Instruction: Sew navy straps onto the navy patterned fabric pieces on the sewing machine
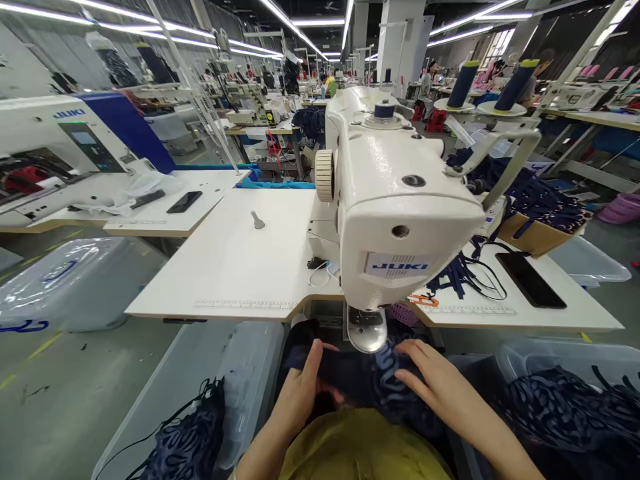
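Note:
A dark navy garment piece (345, 373) with a lighter blue swirl pattern on its right part stretches between my hands, just below the head of a white sewing machine (410, 200). My left hand (310, 380) grips its left part, thumb on top and fingers curled beneath. On the patterned part lies my right hand (433, 373), its thumb and forefinger apart; its other fingers are partly hidden, and the cloth sits under the fingertips. The machine's metal presser area (367, 330) is close above the fabric between both hands.
A clear bin (250, 387) with patterned navy pieces stands at left, another bin (530, 353) at right. On the white table (225, 267) lies a small grey metal tool (257, 220). Navy straps (455, 273), orange snips (424, 300) and a black phone (530, 279) lie right of the machine.

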The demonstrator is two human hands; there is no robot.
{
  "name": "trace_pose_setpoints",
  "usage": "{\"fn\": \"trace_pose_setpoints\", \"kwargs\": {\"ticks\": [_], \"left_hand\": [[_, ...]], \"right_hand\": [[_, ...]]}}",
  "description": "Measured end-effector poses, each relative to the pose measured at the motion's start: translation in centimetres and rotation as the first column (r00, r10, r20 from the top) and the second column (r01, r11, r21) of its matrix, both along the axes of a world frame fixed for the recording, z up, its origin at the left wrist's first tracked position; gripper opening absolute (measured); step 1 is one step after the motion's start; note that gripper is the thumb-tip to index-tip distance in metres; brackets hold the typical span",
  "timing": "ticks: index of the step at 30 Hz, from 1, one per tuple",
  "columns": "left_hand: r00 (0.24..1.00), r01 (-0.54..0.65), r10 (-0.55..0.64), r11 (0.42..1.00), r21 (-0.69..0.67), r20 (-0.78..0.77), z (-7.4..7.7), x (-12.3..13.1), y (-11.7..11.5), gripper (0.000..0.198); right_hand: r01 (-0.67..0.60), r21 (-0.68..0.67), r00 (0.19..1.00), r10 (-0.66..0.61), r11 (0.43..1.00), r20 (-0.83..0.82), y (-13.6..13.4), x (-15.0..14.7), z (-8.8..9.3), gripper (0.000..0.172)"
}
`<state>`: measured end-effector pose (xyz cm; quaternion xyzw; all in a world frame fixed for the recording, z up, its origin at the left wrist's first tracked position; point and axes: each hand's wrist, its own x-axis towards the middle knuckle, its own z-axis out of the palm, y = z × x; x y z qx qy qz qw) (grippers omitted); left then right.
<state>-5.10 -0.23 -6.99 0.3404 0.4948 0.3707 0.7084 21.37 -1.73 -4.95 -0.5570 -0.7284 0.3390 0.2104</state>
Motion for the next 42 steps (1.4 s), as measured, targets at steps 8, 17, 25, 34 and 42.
{"fn": "trace_pose_setpoints", "kwargs": {"ticks": [8, 17, 25, 34, 42], "left_hand": [[0.848, 0.458, -0.255, 0.794, 0.401, -0.464, 7.6, 2.2, -0.7, 0.024], [0.581, 0.373, 0.626, 0.363, 0.854, -0.520, 6.4, 3.8, 1.4, 0.020], [0.326, 0.865, 0.642, 0.093, 0.493, -0.694, 3.9, 3.2, 2.2, 0.028], [0.296, 0.827, 0.721, 0.136, 0.546, -0.627, 3.2, 3.5, 1.3, 0.035], [0.245, 0.776, 0.775, 0.204, 0.597, -0.583, 3.0, 4.3, 1.2, 0.035]], "right_hand": [[-0.106, -0.031, 0.922, 0.087, 0.994, -0.378, -0.9, -5.6, 3.1, 0.024], [0.214, 0.012, 0.944, -0.204, 0.977, -0.261, 3.3, -3.6, 3.5, 0.029], [0.154, -0.001, 0.923, -0.144, 0.988, -0.358, 5.8, -3.6, 2.6, 0.020], [0.132, 0.129, 0.950, -0.089, 0.983, -0.298, 5.1, -2.1, 1.6, 0.019], [0.094, 0.261, 0.989, -0.059, 0.961, -0.138, 6.6, -2.9, 2.6, 0.022]]}}
